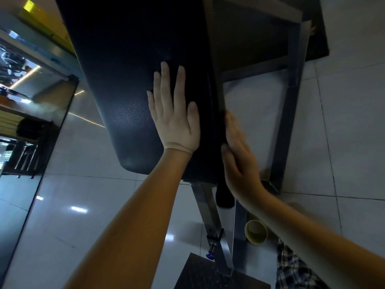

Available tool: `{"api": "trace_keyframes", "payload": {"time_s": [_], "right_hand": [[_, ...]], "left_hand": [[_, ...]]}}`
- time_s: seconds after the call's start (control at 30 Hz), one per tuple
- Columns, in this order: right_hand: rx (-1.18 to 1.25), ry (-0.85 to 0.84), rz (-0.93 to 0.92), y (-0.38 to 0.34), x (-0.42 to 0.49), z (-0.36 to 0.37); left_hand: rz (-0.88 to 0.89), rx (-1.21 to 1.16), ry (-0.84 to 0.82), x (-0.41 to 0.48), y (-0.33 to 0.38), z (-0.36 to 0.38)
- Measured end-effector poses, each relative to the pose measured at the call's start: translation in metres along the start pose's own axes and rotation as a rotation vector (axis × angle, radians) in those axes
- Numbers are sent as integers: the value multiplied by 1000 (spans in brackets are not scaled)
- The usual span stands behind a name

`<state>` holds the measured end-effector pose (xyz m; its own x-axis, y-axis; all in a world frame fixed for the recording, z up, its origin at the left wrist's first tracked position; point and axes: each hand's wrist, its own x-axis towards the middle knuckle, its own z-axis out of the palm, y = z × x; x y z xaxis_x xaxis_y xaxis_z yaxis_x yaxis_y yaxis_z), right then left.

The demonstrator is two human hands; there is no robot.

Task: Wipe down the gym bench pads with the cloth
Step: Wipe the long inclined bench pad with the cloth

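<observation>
Head cam, K: L hand flat on top of bench pad, fingers straight & spread, grasping nothing; thin skin-tone glove w/ cuff at wrist. R hand pressed edge-on against pad's right side wall, fingers straight too, nothing curled round anything.

M: Cloth?

K: Can't tell for sure. Dark shape hangs just below R hand at pad's near right corner. Black on black: prob the cloth, poss a foam part of the bench.

M: Risks from here?

K: If that is the cloth, it's only pinned by a flat palm, so it could slip & drop to floor once the hand slides. R fingertips sit close to frame metal beside the pad; a fast stroke along the side could knock knuckles. Tiles look glossy, so leaning hard on L hand might shift the bench.

M: Surroundings?

K: Frame runs right of pad & crowds access to that side. Support post w/ blue knob below near end. Yellow tube on floor just beside post. Dark mat at bottom edge. Mirror panel far left. Checked fabric bottom right.
</observation>
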<state>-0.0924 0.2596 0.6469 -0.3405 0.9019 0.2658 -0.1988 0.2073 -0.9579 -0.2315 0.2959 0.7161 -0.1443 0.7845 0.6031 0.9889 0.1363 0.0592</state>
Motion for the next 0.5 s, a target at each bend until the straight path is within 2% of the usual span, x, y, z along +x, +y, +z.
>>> {"api": "trace_keyframes", "payload": {"time_s": [0.1, 0.2, 0.37, 0.5], "right_hand": [[-43, -19, 15, 10, -32, 3], [-45, -11, 8, 9, -23, 5], [-70, 84, -51, -14, 46, 3], [-64, 78, -76, -38, 121, -8]], "left_hand": [[-2, -4, -3, 0, 0, 0], [4, 5, -4, 1, -1, 0], [-8, 7, -14, 1, -3, 1], [-5, 6, -27, 0, -3, 1]]}}
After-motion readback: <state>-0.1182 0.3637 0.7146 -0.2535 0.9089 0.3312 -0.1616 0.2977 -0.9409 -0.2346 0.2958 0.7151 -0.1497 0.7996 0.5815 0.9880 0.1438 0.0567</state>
